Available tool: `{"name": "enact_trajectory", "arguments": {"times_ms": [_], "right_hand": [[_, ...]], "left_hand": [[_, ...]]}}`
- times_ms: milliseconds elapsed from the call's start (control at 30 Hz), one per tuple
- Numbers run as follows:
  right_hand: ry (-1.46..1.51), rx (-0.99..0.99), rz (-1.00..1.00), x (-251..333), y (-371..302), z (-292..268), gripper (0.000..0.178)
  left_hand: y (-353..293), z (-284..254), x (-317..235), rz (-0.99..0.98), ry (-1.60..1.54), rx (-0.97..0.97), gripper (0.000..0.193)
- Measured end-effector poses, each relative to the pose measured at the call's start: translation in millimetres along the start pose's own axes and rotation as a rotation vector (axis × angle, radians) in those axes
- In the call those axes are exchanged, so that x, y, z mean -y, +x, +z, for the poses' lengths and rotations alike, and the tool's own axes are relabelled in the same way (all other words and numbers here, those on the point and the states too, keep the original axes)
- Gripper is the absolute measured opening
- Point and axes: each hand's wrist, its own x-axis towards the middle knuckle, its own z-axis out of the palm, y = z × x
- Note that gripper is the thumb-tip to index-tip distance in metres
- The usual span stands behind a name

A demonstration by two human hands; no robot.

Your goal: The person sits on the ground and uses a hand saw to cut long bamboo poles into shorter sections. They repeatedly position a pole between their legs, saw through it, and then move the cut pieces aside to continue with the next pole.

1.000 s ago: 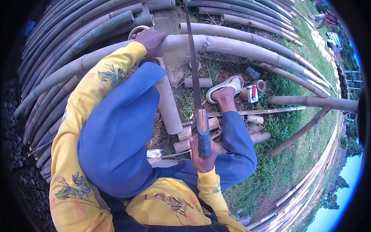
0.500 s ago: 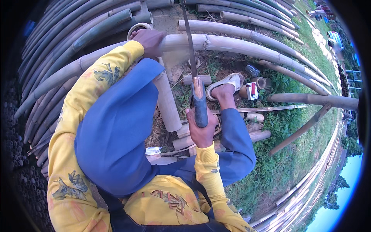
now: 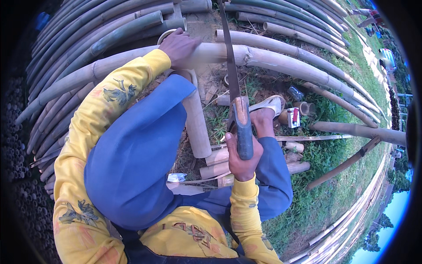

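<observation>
A thick pale bamboo pole runs crosswise in front of me. My left hand is closed over it, left of the saw, beside my raised knee. In my right hand is the dark handle of a handsaw, fingers wrapped round it. The saw's long blade points away from me and crosses the pole just left of a node. Blur on the pole beside the left hand hides detail there, and I cannot tell how deep the blade sits. A short upright-looking bamboo length lies between my legs, below the pole.
Stacked bamboo poles fill the far left, with more poles at the far right. Cut bamboo pieces lie near my legs. By my sandalled foot are a small white box with a red item and a bamboo support pole.
The whole view has shifted a little, so the scene sits lower and further right. The saw and my right hand have come slightly nearer to me. My left hand stays on the pole.
</observation>
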Motion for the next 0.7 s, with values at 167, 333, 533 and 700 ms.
{"name": "enact_trajectory", "arguments": {"times_ms": [167, 333, 533, 700], "right_hand": [[0.011, 0.027, -0.025, -20, -5, 16, 0.012], [0.042, 0.035, 0.052, -2, 5, 10, 0.014], [-0.007, 0.007, 0.031, -19, -6, 17, 0.018], [-0.076, -0.008, -0.099, -43, -11, 12, 0.014]], "left_hand": [[-2, 17, -1, 0.013, 0.120, -0.228, 0.059], [11, 18, -20, -0.044, 0.110, -0.053, 0.052], [18, 0, -18, -0.105, -0.042, 0.087, 0.045], [8, 7, -12, -0.057, -0.103, 0.050, 0.047]]}}
